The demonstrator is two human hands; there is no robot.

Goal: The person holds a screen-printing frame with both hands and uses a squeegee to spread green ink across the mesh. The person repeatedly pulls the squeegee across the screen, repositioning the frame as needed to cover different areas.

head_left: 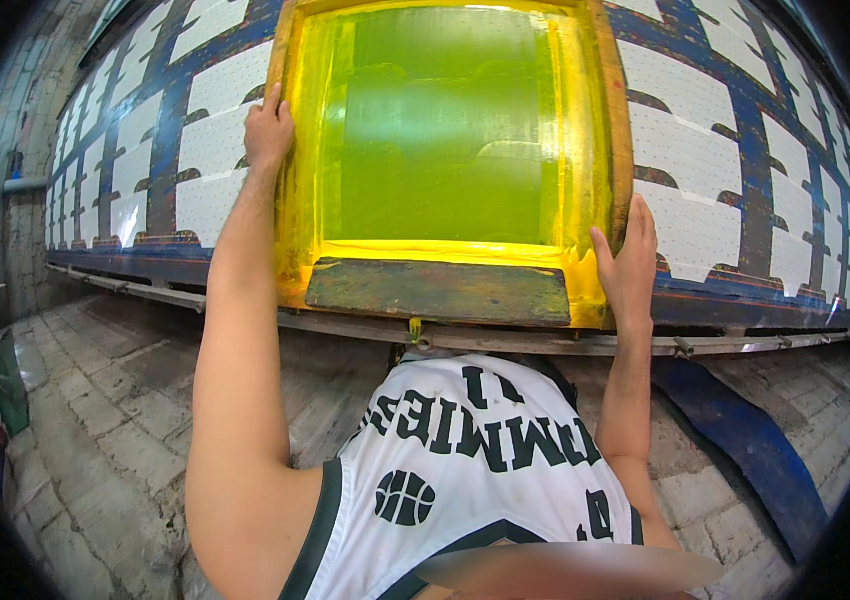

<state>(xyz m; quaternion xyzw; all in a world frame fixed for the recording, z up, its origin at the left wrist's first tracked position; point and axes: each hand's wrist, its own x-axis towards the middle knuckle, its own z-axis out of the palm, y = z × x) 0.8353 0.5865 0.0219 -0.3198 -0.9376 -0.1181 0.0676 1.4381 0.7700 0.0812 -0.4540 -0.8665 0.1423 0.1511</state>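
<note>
A screen printing frame (445,150) lies in front of me, with a wooden border, yellow-taped edges and green-yellow mesh. A dark, stained wooden strip (435,290) runs along its near side. My left hand (268,127) holds the frame's left side partway up, its fingers closed against the edge. At the near right corner, my right hand (630,255) has hold of the other side, thumb over the border and straight fingers along the outer edge. Under and around the frame, white perforated cut pieces (680,115) lie in rows on a long blue table (755,190).
A metal rail (745,343) follows the table's near edge, right in front of my body. To the right, a dark blue strip of material (745,450) lies on the brick floor (125,430). A brick wall (30,130) stands beyond the table's left end.
</note>
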